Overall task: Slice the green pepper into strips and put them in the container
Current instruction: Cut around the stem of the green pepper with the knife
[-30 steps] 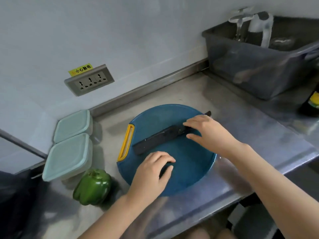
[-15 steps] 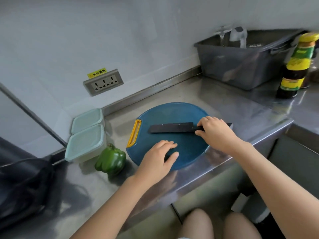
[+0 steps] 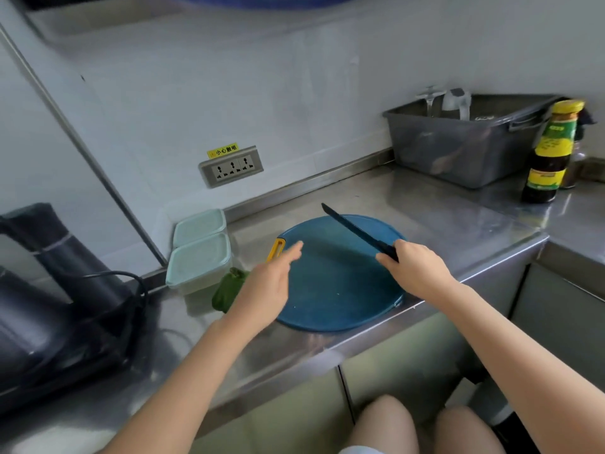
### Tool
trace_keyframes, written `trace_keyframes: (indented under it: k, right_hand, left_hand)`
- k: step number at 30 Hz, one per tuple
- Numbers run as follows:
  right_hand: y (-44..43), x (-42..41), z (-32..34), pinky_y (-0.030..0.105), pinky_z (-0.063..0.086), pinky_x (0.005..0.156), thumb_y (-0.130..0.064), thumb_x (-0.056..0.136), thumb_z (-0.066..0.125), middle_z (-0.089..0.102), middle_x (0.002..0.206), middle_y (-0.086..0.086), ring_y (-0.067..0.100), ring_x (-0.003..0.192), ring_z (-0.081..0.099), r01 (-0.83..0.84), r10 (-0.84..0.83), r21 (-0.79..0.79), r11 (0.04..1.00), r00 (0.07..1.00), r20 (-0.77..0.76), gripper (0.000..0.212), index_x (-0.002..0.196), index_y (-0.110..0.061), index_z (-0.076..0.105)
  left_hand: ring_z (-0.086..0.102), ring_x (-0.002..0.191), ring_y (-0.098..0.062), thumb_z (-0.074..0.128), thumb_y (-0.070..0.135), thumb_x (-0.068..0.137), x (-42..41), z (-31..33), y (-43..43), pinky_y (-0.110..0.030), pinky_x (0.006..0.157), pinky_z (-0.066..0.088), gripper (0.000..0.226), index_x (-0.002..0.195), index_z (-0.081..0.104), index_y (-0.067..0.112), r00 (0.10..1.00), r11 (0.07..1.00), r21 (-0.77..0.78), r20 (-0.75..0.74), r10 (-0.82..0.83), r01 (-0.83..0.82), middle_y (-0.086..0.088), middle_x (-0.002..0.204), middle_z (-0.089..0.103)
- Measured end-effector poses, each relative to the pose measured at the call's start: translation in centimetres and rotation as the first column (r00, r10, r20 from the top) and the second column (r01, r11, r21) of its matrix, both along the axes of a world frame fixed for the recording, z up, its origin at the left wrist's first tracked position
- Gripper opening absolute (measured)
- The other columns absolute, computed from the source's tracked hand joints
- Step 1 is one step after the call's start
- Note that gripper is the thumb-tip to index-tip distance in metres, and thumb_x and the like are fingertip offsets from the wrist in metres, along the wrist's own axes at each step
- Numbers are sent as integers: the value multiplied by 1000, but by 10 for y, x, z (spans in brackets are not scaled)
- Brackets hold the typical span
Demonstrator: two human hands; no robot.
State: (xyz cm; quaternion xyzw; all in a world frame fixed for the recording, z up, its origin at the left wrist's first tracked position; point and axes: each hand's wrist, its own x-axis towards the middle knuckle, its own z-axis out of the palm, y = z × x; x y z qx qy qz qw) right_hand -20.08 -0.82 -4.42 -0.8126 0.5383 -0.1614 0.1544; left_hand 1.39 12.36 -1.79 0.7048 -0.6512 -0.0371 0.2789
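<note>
The right hand (image 3: 414, 268) grips the black knife (image 3: 357, 230); the left hand (image 3: 268, 286), fingers straight and empty, hovers near the whole green pepper (image 3: 229, 288). Likely next: moving it onto the round blue cutting board (image 3: 337, 299).

1. Right hand (image 3: 415, 271) grips black knife (image 3: 355, 229) by its handle, blade tilted up over blue cutting board (image 3: 337, 290).
2. Left hand (image 3: 266, 288) flat, fingers straight, above board's left edge.
3. Green pepper (image 3: 227, 290) on counter (image 3: 442, 221), between board and two lidded containers (image 3: 198, 262).
</note>
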Motion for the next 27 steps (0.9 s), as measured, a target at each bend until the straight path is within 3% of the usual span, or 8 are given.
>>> trace_keyframes:
  k: [2, 5, 9, 13, 19, 21, 24, 27]
  right_hand:
    - [2, 2, 0, 33, 39, 63, -43, 98, 38, 54, 80, 5, 28, 76, 53, 10, -10, -10, 1000, 1000, -5, 36, 87, -10, 46]
    - [4, 5, 2, 32, 37, 62, -42, 99, 38, 46, 71, 0, 24, 72, 49, -17, 17, -1, 1000, 999, -44, 34, 83, -12, 41]
    - [3, 12, 2, 31, 38, 60, -42, 99, 38, 43, 68, -3, 22, 69, 48, -50, 48, -13, 999, 993, -112, 33, 84, -13, 41]
    - [0, 19, -1, 31, 38, 57, -42, 98, 38, 46, 69, -3, 21, 65, 49, -58, 55, -21, 998, 991, -118, 33, 83, -13, 41]
    - [-2, 22, -5, 31, 40, 57, -44, 98, 39, 52, 77, 1, 22, 67, 52, -73, 63, -59, 996, 986, -157, 32, 86, -14, 41]
    - [-2, 23, -6, 31, 42, 57, -44, 98, 39, 54, 79, 1, 22, 69, 55, -72, 63, -52, 996, 985, -162, 32, 87, -14, 42]
    - [-3, 23, -6, 32, 46, 60, -43, 97, 40, 55, 80, 2, 22, 72, 57, -75, 68, -41, 996, 984, -164, 32, 88, -14, 45]
    - [-2, 23, -5, 31, 43, 60, -42, 97, 41, 54, 81, 2, 23, 72, 54, -80, 72, -39, 996, 981, -181, 31, 88, -13, 45]
  left_hand:
    - [58, 104, -24, 37, 7, 98, 17, 3, 6, -18, 82, 38, 51, 145, 36, 27, 991, 989, -66, 8, 133, -132, -11, 128, 60]
    - [37, 135, -18, 44, 8, 96, 35, 0, 13, -14, 105, 20, 49, 145, 37, 14, 965, 962, -80, -7, 263, -262, -7, 148, 40]
    - [34, 136, -18, 46, 11, 97, 44, -3, 21, -16, 108, 17, 39, 135, 50, 6, 948, 911, -268, -32, 316, -312, -5, 144, 42]
    - [32, 139, -17, 38, 13, 100, 55, -4, 28, -16, 110, 15, 39, 136, 48, 4, 939, 888, -307, -87, 332, -343, -6, 146, 42]
    - [45, 129, -15, 34, 26, 102, 61, -16, 43, -18, 102, 27, 40, 133, 53, 9, 918, 914, -169, -218, 331, -370, -4, 137, 53]
    - [39, 133, -11, 32, 31, 101, 62, -24, 43, -19, 106, 22, 44, 139, 45, 14, 918, 946, -62, -267, 292, -319, 1, 142, 47]
    - [31, 139, -12, 27, 31, 84, 67, -25, 41, -17, 109, 16, 62, 144, 37, 16, 896, 952, -4, -338, 287, -307, 6, 148, 38]
    - [30, 139, -12, 43, 33, 95, 69, -23, 35, -19, 106, 18, 56, 148, 28, 21, 926, 960, 71, -250, 282, -273, 7, 149, 34]
